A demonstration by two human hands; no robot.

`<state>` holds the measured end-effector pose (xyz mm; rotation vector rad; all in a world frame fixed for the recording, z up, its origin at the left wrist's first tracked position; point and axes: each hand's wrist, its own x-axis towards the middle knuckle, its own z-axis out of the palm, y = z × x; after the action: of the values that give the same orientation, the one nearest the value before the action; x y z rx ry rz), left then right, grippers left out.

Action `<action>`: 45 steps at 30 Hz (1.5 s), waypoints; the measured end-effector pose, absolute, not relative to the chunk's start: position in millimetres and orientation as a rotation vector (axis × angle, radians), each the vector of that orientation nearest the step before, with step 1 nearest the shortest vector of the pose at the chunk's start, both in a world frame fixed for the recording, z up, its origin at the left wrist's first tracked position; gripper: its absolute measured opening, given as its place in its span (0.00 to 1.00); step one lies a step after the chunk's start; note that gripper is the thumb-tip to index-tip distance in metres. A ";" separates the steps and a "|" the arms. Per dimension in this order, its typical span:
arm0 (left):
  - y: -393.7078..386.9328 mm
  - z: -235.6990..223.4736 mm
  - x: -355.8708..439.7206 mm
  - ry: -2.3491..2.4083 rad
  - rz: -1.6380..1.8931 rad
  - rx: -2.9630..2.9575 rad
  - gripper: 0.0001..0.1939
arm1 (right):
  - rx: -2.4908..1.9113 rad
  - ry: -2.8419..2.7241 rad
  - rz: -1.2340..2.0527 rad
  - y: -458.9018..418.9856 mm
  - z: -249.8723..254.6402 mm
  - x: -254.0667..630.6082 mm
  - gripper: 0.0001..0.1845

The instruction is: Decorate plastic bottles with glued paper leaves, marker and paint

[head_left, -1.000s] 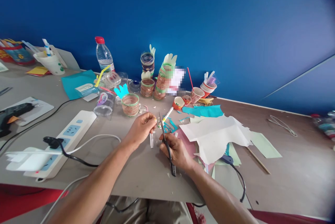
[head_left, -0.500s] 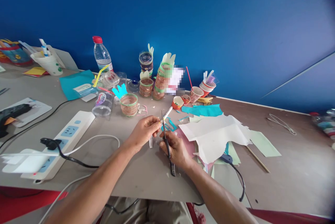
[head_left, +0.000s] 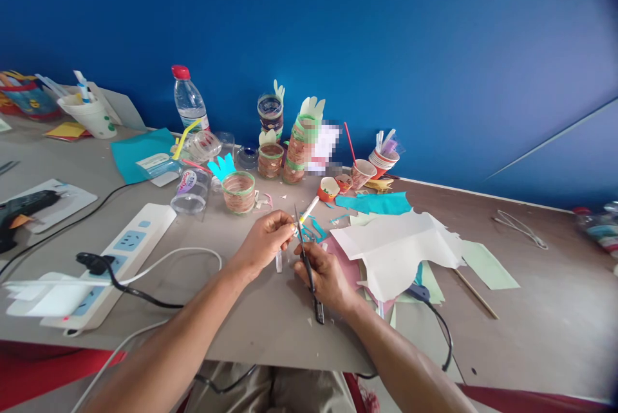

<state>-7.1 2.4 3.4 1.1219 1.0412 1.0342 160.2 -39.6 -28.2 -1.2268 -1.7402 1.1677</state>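
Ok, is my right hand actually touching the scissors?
Touching. The head view shows the right hand closed on the scissors, its fingers curled around the dark handle with no gap between.

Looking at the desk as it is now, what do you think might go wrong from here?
The scissors in the right hand have their blades close to the left hand's fingertips, so a slip could nick them.

The black cord from the power strip runs up to the left forearm, which might snag it.

The large white sheet lies over other papers, so small pieces could get lost beneath it.
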 end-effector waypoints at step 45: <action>6.4 0.5 -10.9 1.069 1.072 1.111 0.11 | -1.415 -1.513 0.911 -29.3 -27.4 169.5 0.17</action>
<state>-10.9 6.4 0.5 1.1108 1.0689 1.0718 169.5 -29.3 -27.4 -1.4151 -1.5131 0.9112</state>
